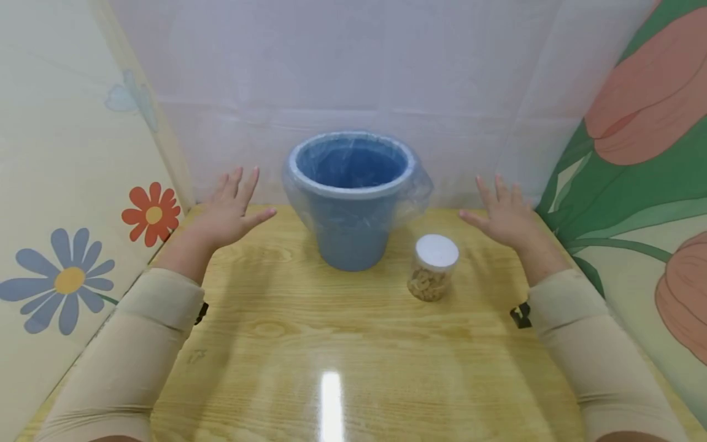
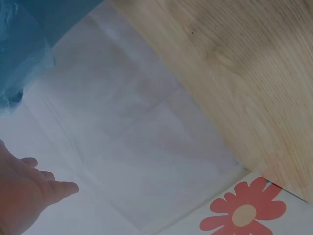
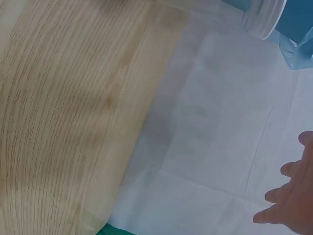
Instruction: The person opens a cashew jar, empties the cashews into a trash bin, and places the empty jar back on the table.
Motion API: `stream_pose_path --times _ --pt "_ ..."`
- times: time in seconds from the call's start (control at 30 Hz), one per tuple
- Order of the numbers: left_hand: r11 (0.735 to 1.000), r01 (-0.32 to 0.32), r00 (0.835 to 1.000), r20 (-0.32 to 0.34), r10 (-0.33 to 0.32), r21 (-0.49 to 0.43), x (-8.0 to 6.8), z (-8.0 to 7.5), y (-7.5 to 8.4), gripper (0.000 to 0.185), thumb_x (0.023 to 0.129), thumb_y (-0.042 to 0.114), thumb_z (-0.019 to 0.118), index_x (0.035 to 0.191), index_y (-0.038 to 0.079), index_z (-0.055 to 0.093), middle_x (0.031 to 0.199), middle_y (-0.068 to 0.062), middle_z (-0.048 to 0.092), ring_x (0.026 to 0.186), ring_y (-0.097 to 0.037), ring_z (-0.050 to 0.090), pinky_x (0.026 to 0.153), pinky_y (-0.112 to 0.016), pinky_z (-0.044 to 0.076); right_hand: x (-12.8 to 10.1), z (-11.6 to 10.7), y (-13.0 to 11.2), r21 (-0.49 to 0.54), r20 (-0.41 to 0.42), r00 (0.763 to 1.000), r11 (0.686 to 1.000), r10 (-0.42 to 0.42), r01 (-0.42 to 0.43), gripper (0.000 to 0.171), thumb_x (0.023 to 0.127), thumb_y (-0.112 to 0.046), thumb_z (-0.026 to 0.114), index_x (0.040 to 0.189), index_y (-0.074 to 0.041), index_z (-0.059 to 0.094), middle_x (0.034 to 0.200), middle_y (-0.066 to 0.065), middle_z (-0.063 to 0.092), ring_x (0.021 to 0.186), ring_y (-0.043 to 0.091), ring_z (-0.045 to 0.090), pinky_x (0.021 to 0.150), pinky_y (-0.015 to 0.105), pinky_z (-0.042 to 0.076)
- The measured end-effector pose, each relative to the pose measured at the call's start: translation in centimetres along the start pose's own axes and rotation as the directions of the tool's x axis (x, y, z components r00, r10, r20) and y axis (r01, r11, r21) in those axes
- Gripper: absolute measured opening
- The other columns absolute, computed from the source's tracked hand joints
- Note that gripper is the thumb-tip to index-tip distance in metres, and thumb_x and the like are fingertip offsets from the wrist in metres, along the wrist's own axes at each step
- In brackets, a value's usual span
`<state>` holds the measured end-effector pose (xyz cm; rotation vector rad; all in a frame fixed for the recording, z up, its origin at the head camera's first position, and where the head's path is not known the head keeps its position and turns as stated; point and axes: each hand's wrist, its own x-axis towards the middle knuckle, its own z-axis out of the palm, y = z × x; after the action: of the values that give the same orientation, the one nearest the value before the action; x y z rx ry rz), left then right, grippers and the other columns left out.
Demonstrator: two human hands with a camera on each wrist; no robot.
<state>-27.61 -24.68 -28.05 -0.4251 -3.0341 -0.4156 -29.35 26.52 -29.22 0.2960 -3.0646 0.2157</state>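
Left hand [image 1: 225,218] and right hand [image 1: 505,218] are hovering empty, fingers apart. Bumping could be toppling the jar [image 1: 432,268], four o'clock from the bin [image 1: 353,230].

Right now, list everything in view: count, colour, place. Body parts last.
Bin: 1, blue, far side of table
Liner: 1, clear, over bin rim
Jar: 1, clear, front-right of bin
Lid: 1, white, on jar
Pieces: several, tan, inside jar
Table: 1, yellowish wood, below
Sheet: white, behind bin
Daisy-like flowers: 2, red and blue, left wall
Tulips: 2, pink, right wall
Black parts: 2, by the cuffs
Sleeves: 2, beige, both arms
Left hand: 1, bare, left of bin
Right hand: 1, bare, right of bin
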Motion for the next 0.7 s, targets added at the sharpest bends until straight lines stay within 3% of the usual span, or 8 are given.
stream_pose_path --times 0.17,0.33,0.57,0.7 --pt "0.991 -0.042 0.998 -0.044 0.037 -0.130 0.0 -0.4 0.6 0.084 0.087 0.063 0.039 0.142 0.034 -0.017 0.151 -0.005 -0.019 0.136 -0.034 -0.015 0.101 -0.069 0.004 -0.1 -0.3 -0.1 0.060 -0.046 0.998 0.997 -0.051 0.054 0.085 0.086 -0.068 0.031 0.145 -0.024 -0.013 0.148 0.022 -0.017 0.130 0.052 -0.009 0.099 0.071 0.001" --pt "0.952 -0.103 0.988 -0.145 0.063 -0.289 0.0 -0.8 1.2 0.079 0.090 0.051 0.046 0.146 0.033 -0.006 0.153 -0.008 -0.004 0.138 -0.032 -0.002 0.105 -0.064 0.006 -0.2 -0.6 -0.5 0.144 -0.093 0.992 0.985 -0.085 0.098 0.084 0.088 -0.064 0.035 0.147 -0.022 -0.008 0.150 0.021 -0.012 0.132 0.049 -0.002 0.101 0.068 0.005" --pt "0.831 -0.198 0.960 -0.273 0.058 -0.520 -0.1 -1.0 2.2 0.072 0.090 0.031 0.057 0.147 0.024 0.013 0.151 -0.007 0.015 0.135 -0.032 0.018 0.104 -0.058 0.025 -0.5 -1.3 -1.4 0.262 -0.125 0.988 0.957 -0.093 0.124 0.081 0.089 -0.059 0.040 0.148 -0.020 0.001 0.151 0.017 -0.007 0.135 0.045 0.000 0.100 0.070 0.007" --pt "0.789 -0.233 0.948 -0.313 0.055 -0.568 -0.8 -1.5 3.6 0.068 0.090 0.026 0.058 0.146 0.018 0.019 0.148 -0.008 0.023 0.133 -0.030 0.026 0.104 -0.053 0.029 -0.7 -1.5 -2.0 0.311 -0.145 0.984 0.939 -0.107 0.148 0.078 0.090 -0.054 0.043 0.148 -0.019 0.003 0.152 0.017 -0.004 0.136 0.041 0.000 0.102 0.067 0.006"
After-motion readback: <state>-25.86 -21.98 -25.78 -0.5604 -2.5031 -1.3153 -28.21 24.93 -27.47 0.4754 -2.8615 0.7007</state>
